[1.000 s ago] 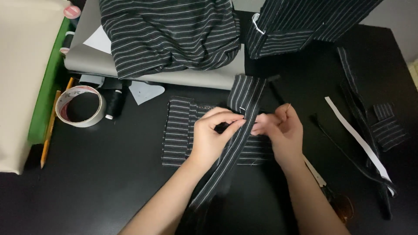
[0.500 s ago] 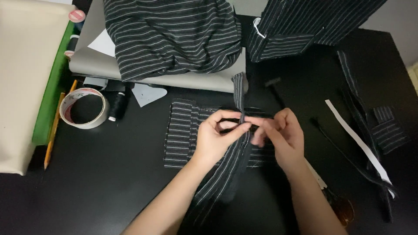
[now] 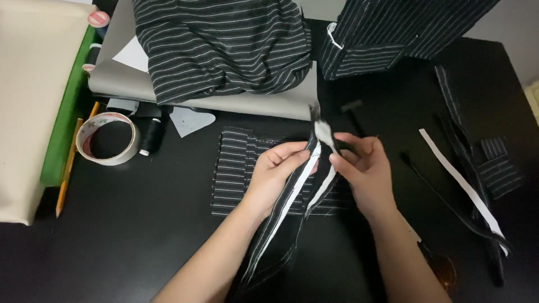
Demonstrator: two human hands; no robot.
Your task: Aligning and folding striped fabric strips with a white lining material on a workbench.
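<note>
Both hands pinched onto the striped fabric strip (image 3: 307, 168), held just above the flat striped panel (image 3: 233, 168): left hand (image 3: 275, 174) and right hand (image 3: 365, 168) gripping its 2 opened edges. Best keeping the white lining evenly spread, tension light, no twisting.

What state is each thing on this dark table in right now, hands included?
Left hand: pinching the fabric strip.
Right hand: pinching the same strip.
Fabric strip: held up, spread open, white lining showing.
Striped panel: lying flat under the hands.
Tape roll: lying flat.
Thread spool: on its side.
Pencil: lying at the table edge.
White strip: lying loose, right.
</note>
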